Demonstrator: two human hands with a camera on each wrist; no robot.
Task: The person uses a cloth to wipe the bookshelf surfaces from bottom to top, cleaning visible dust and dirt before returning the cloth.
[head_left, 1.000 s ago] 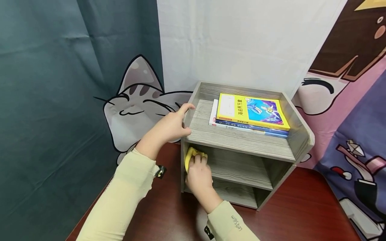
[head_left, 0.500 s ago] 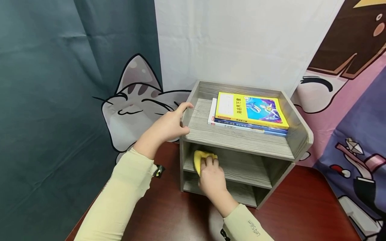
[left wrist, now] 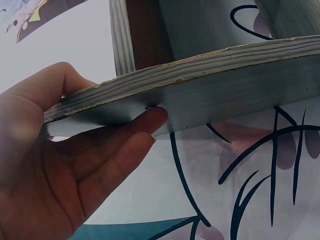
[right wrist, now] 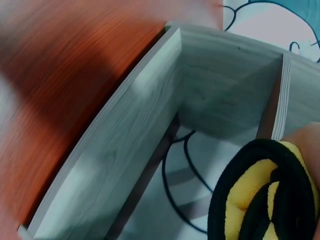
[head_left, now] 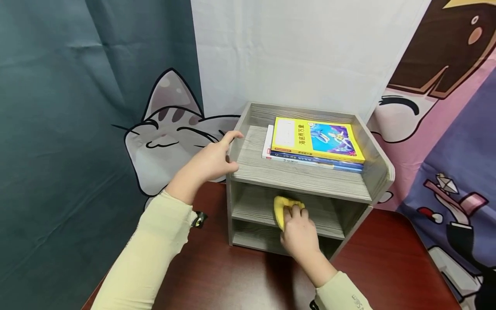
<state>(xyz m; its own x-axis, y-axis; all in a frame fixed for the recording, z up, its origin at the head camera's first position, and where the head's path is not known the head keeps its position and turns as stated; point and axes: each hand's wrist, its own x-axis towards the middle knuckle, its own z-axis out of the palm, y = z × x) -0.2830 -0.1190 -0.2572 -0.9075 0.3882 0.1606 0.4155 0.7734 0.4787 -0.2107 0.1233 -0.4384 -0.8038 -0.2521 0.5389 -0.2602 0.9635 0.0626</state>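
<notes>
A small grey wood-grain bookshelf (head_left: 302,183) stands on the dark red table. My left hand (head_left: 209,161) grips the upper part of its left side panel, thumb on one face and fingers on the other, as the left wrist view shows of the panel (left wrist: 200,85). Inside the middle compartment my right hand (head_left: 300,230) holds a bunched yellow cloth (head_left: 282,206) over the middle shelf board (head_left: 252,206). In the right wrist view the folded cloth (right wrist: 245,185) shows a black edge, with only a bit of the hand visible beside it.
On the bookshelf's top lies a stack of books, a yellow one (head_left: 317,137) uppermost. The red table (head_left: 395,258) extends on both sides. Behind hang a white curtain (head_left: 302,56) and a dark green curtain (head_left: 69,150) with cartoon prints.
My right hand has slid the yellow cloth rightward, from the compartment's left wall to about the middle of the shelf. The left hand keeps its grip on the side panel; the view has shifted slightly.
</notes>
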